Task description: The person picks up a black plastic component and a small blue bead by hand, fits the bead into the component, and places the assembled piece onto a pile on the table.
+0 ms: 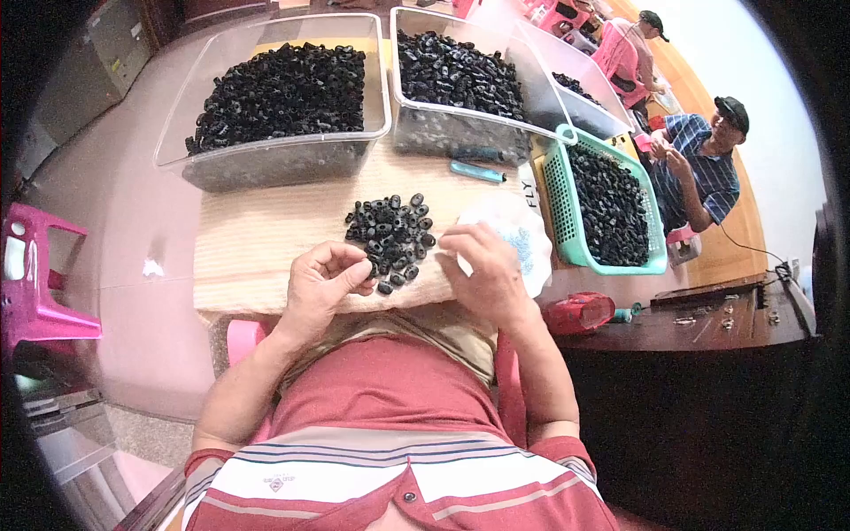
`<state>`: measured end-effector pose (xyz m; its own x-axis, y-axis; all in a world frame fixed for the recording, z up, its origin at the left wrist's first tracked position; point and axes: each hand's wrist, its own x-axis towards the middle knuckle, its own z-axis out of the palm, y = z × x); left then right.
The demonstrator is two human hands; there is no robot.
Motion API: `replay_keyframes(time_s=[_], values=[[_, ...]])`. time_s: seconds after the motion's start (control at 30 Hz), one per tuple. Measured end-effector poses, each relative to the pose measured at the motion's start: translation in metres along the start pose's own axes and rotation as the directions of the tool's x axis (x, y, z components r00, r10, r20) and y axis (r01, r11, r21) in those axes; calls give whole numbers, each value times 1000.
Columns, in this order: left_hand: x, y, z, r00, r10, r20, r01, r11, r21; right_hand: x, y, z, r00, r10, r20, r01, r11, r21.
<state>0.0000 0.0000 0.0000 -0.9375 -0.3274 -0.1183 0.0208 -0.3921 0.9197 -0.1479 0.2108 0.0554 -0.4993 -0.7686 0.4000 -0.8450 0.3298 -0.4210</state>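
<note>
A small heap of black plastic parts with holes point(390, 232) lies on a cream ribbed cloth point(257, 239) in front of me. My left hand point(323, 283) is closed at the near left of the heap, its thumb and forefinger pinching one small black part. My right hand point(485, 270) hovers at the heap's right side, fingers bent and apart, with nothing visible in them. Beside and partly behind it, a white scalloped dish point(482, 211) holds tiny light blue pieces point(524, 250).
Two clear bins point(274, 152) point(460, 124) full of black parts stand at the back. A blue-handled tool point(478, 171) lies before them. At right are a green basket point(657, 263) of parts, a red container point(580, 313) and a seated person point(708, 168). A pink stool point(44, 283) stands left.
</note>
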Motion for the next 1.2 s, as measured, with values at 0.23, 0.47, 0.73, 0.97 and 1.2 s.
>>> replay_keyframes(time_s=[0.23,0.47,0.73,0.97,1.2], values=[[4,-11,7,998,50,48,-51,998,28,-5,65,-33,976,208,72,-174,929,-327],[0,-7,7,998,37,43,-39,998,55,2,64,-23,946,286,154,-211,902,-378],[-4,-5,8,999,9,34,-12,997,82,-4,64,-17,940,313,135,-235,882,-408],[-4,-6,7,999,21,41,-23,998,64,-12,71,-10,985,145,88,-96,904,-418],[-4,-7,7,999,26,37,-27,998,53,-13,74,-8,987,145,68,-105,907,-408]])
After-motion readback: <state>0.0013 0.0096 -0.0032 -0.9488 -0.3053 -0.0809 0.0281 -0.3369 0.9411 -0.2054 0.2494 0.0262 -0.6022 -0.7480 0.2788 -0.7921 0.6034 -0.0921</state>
